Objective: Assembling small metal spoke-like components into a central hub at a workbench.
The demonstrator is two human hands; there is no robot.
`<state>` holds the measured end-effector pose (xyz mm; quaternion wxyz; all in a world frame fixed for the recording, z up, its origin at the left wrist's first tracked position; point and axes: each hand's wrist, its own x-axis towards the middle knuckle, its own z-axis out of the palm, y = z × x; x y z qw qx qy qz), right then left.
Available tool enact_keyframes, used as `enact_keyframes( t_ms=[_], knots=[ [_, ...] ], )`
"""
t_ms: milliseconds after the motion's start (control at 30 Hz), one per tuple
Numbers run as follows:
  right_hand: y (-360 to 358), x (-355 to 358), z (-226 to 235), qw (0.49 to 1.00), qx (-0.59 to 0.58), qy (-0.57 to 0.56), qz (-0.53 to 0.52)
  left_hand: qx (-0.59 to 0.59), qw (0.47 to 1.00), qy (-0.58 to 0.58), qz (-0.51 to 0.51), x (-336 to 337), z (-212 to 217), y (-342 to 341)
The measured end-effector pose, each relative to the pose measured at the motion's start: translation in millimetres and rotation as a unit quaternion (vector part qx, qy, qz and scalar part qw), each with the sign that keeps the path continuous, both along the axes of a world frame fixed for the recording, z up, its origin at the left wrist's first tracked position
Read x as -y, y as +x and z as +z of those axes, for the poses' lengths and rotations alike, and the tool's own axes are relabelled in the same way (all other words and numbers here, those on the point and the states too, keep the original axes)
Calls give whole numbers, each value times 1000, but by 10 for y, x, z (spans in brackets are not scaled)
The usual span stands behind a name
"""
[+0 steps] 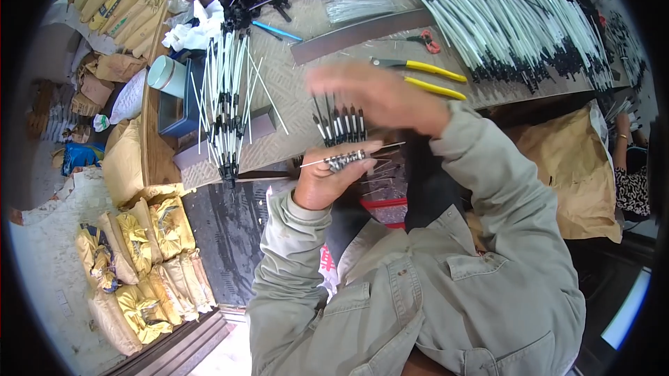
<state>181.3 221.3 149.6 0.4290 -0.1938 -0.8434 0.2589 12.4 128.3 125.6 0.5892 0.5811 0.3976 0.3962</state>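
Observation:
My left hand (327, 179) is closed round a row of short black-and-white rod ends (339, 125), which fan upward above the fingers. A thin pale strip (317, 163) lies across that hand, and silvery ends show between the fingers. Just above the row, my right hand (376, 94) is smeared by motion, so whether it holds anything does not show. Pliers with yellow handles (435, 69) lie beside the right wrist. To the left, a bundle of white tubes with black ends (226, 108) rests across the table's near edge, with a few loose ones alongside.
A large pile of white black-ended tubes (509, 20) covers the back right. Behind my hands lie a long brown strip (359, 36), a clear tray (359, 1), a blue pen (277, 30) and red-handled scissors (428, 41). A pale cup (167, 75) stands left; wrapped packs (143, 264) are on the floor.

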Motion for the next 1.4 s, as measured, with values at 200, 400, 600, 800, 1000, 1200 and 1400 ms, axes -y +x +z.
enact_keyframes(
  t_ms=[200, 400, 600, 800, 1000, 1200, 1400],
  knots=[
    [-172, -129, -510, 968, 188, 119, 121, -2, 997, 81, -14, 111, -272, -55],
    [-130, -1225, 200, 986, 130, 84, -56, 11, 980, 197, -26, -94, -128, -108],
    [69, -1897, -177, 858, 398, 150, -289, 58, 998, 17, -14, -49, 59, -82],
    [15, -1995, -69, 856, 377, 115, -334, 112, 994, -17, 4, -172, -1, -102],
    [177, -1348, 229, 959, 147, 11, -243, 123, 992, -3, 10, -172, -72, -69],
    [296, 75, 545, 976, 52, -208, -24, 115, 993, 3, -14, -193, -48, -59],
    [394, 254, 367, 950, 135, 164, -228, 121, 993, 4, 0, -151, -75, 64]
  ],
)
